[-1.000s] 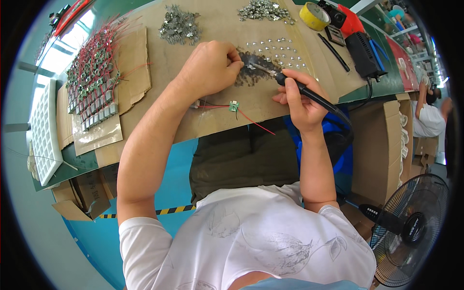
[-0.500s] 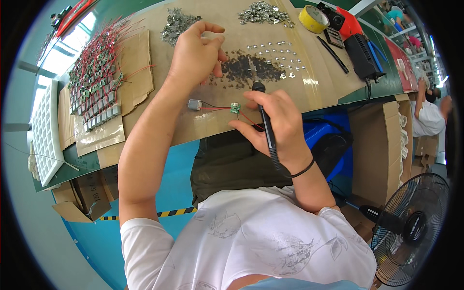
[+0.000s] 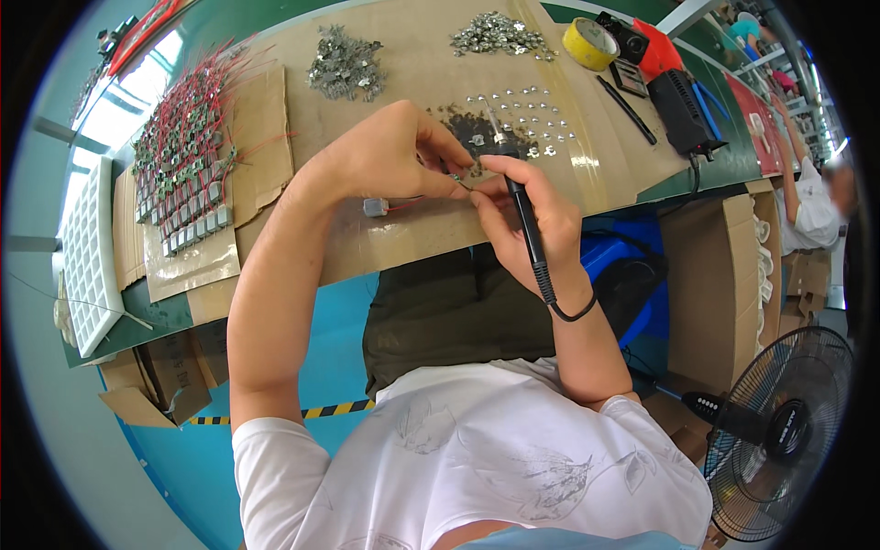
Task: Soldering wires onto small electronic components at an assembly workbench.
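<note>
My right hand point(image 3: 536, 206) is closed around a black soldering iron point(image 3: 525, 215), its metal end pointing away over the brown-stained patch point(image 3: 463, 121). Its thumb and forefinger also come together close to my left fingertips. My left hand point(image 3: 390, 151) is pinched at a small green circuit board, mostly covered by the fingers; a bit of wire shows between the two hands. On the cardboard below my left hand lies a small silver motor point(image 3: 375, 207), with a red wire running toward the board. Small shiny metal pieces point(image 3: 527, 115) stand in rows beyond the iron.
Two heaps of metal parts, one grey point(image 3: 344, 64) and one shiny point(image 3: 500, 35), lie at the back. Wired motors with boards point(image 3: 188, 174) crowd the left. Yellow tape point(image 3: 590, 44), a black pen-like tool point(image 3: 626, 110) and a black box-shaped unit point(image 3: 685, 112) are right. A fan point(image 3: 784, 431) stands lower right.
My left hand has come down from near the grey heap to the circuit board, which is now lifted between the fingers. My right hand has moved slightly inward with the iron.
</note>
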### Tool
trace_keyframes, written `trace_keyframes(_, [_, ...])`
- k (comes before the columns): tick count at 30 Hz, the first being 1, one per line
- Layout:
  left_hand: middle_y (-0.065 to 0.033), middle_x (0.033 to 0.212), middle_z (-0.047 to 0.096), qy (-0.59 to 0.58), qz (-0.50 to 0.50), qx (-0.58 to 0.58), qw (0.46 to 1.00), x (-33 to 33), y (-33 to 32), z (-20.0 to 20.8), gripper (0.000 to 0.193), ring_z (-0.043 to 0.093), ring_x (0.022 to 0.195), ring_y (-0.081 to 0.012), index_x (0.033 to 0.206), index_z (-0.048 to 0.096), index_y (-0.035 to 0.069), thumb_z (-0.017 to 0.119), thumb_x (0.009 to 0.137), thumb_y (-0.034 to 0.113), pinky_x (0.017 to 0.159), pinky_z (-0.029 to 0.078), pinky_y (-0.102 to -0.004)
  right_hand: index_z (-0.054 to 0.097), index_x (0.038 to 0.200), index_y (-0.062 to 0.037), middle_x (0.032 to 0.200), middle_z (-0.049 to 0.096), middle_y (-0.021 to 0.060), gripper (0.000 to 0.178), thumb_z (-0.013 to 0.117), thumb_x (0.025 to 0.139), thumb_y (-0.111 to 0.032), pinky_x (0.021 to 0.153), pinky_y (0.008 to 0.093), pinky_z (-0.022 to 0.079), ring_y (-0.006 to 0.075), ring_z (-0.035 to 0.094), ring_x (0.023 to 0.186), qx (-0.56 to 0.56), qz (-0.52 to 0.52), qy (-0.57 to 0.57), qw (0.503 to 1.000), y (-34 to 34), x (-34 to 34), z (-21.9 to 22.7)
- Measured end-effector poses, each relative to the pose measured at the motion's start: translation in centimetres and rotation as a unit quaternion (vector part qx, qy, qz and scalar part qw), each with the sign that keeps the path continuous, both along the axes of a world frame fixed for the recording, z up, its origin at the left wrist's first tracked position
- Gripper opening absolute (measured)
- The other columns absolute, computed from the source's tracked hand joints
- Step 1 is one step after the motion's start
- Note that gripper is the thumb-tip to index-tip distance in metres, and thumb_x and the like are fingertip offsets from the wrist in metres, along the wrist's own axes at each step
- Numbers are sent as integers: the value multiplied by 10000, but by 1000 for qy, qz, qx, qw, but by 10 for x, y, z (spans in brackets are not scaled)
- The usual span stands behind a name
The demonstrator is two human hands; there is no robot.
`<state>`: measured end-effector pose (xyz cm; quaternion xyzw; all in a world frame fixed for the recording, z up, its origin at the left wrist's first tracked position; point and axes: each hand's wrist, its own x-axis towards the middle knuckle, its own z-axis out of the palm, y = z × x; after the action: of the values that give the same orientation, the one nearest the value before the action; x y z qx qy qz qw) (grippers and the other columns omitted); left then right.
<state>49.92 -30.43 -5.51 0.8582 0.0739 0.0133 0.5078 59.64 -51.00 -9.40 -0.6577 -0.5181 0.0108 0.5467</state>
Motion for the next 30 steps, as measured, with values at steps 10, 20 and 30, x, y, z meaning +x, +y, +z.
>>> trace_keyframes(10, [-55, 788, 750, 44, -12, -11, 999, 1, -5, -4, 229, 661, 703, -87, 996, 797, 2, 850, 798, 104, 656, 514, -271, 667, 1214, -42, 871, 741, 78, 380, 757, 865, 79, 672, 256, 559, 129, 717, 756, -6, 2, 93, 996, 9, 17, -8])
trace_keyframes(20, [-39, 714, 699, 42, 157, -40, 986, 11, -14, -2, 172, 626, 593, -79, 926, 760, -18, 767, 899, 152, 543, 500, -272, 676, 1233, -32, 996, 742, 140, 433, 747, 832, 116, 740, 294, 600, 183, 747, 843, 32, -41, 93, 994, 9, 9, -14])
trace_keyframes(30, [-164, 810, 721, -77, 174, 214, 958, 17, -20, -27, 159, 701, 749, -310, 893, 723, -19, 736, 822, 123, 711, 558, -400, 641, 1327, 9, 921, 766, 102, 358, 699, 999, -121, 658, 253, 602, 148, 745, 736, 47, 14, 109, 993, -6, 32, -4])
